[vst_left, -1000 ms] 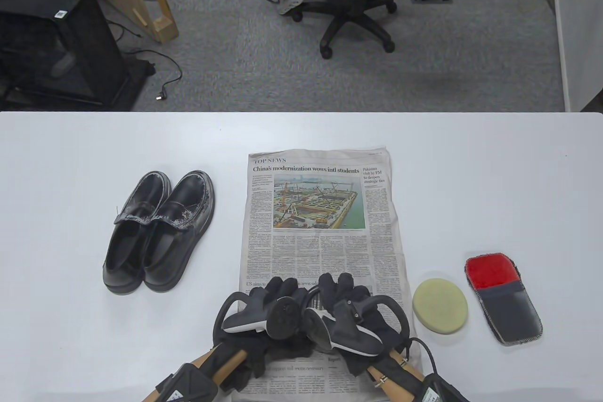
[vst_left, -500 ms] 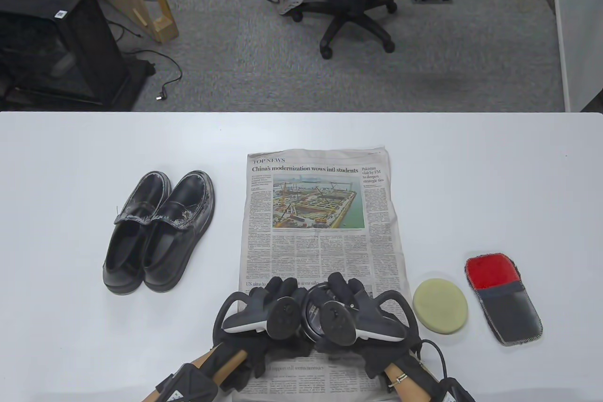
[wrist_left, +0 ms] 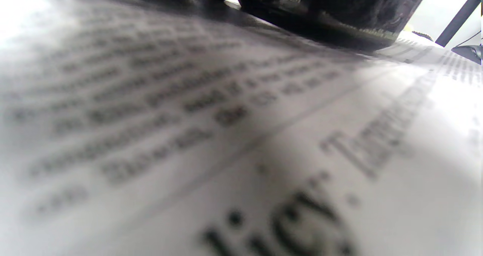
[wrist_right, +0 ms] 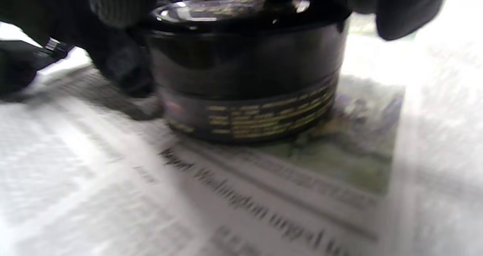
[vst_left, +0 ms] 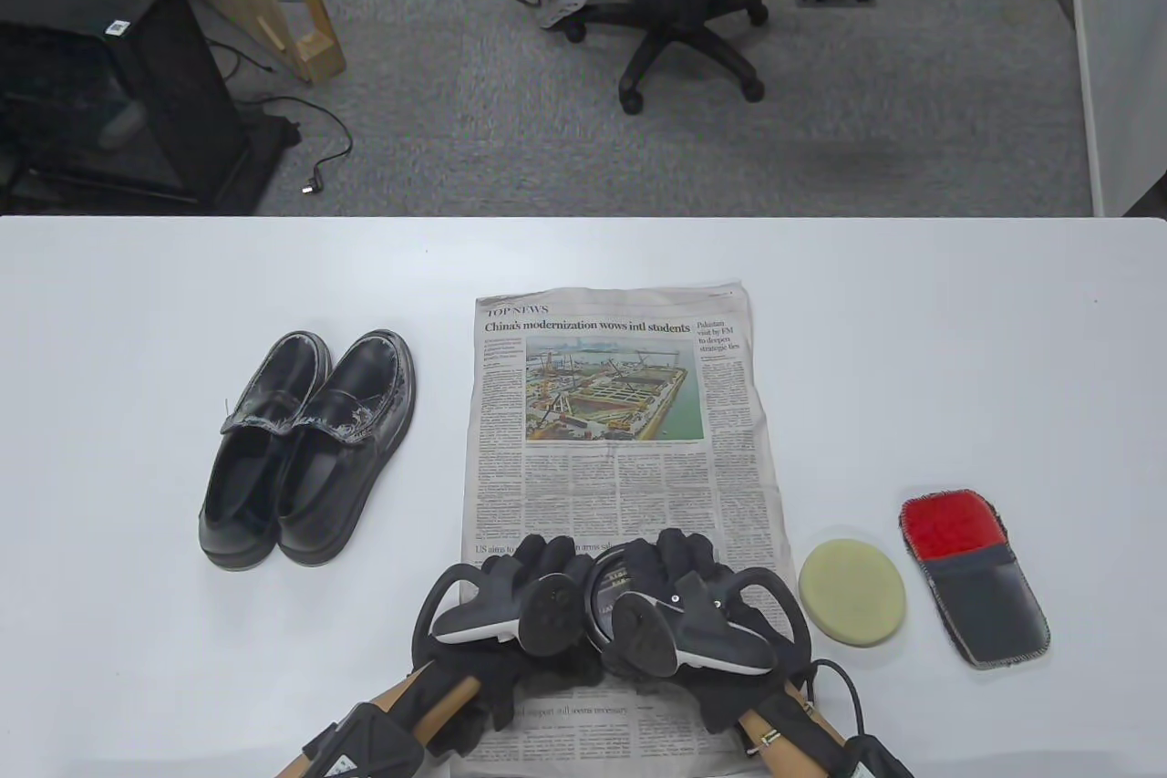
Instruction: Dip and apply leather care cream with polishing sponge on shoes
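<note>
A black cream jar [vst_left: 609, 585] with gold lettering stands on the newspaper [vst_left: 620, 468] near the front edge; it also shows in the right wrist view [wrist_right: 249, 82] and the left wrist view [wrist_left: 324, 7]. My left hand [vst_left: 544, 561] grips the jar's left side. My right hand [vst_left: 670, 552] grips its lid [wrist_right: 226, 9] from above. The trackers hide most of the jar in the table view. A round pale yellow sponge [vst_left: 852, 593] lies to the right of the paper. A pair of black shoes [vst_left: 305, 445] stands to the left of it.
A red and grey polishing mitt [vst_left: 974, 575] lies right of the sponge. The white table [vst_left: 957, 340] ends at its far edge, with carpet and an office chair [vst_left: 684, 3] beyond.
My right hand has twisted around the jar's top, its tracker swinging from pointing left to pointing right. The newspaper has shifted slightly left. My left hand has stayed put.
</note>
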`<state>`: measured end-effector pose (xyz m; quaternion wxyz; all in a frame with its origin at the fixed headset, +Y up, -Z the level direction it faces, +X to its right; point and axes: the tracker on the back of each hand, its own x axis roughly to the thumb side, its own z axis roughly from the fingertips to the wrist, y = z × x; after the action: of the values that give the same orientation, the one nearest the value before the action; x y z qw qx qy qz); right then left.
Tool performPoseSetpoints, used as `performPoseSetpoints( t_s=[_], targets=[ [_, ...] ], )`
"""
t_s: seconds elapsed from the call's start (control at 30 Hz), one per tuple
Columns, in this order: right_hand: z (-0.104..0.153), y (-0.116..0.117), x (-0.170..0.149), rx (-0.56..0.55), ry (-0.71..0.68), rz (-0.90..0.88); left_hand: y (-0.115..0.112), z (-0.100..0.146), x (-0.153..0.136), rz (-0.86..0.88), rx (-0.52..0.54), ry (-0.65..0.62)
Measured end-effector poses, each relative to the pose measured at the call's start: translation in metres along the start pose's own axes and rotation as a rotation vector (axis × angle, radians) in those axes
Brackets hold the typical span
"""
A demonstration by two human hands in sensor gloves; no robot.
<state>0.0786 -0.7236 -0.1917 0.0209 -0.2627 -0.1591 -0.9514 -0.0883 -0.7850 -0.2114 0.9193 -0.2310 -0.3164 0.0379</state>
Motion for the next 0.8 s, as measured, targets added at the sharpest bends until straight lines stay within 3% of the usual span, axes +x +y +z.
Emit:
performPoseSetpoints(
  t_s=[0.3,0.47,0.6,0.8],
  targets=[
    [-0.001,0.004,0.021,-0.116,0.125,0.242,0.000,0.000,0.001,0.000,0.008,0.008],
    [-0.002,0.004,0.022,-0.099,0.136,0.240,0.001,-0.001,0.000,0.005,0.001,0.007],
    [-0.002,0.004,0.011,-0.011,0.024,0.082,0.001,-0.001,0.000,0.004,0.001,0.005],
    [-0.002,0.007,0.011,-0.076,0.063,0.141,0.001,-0.001,0.000,0.003,0.007,0.009]
  ],
)
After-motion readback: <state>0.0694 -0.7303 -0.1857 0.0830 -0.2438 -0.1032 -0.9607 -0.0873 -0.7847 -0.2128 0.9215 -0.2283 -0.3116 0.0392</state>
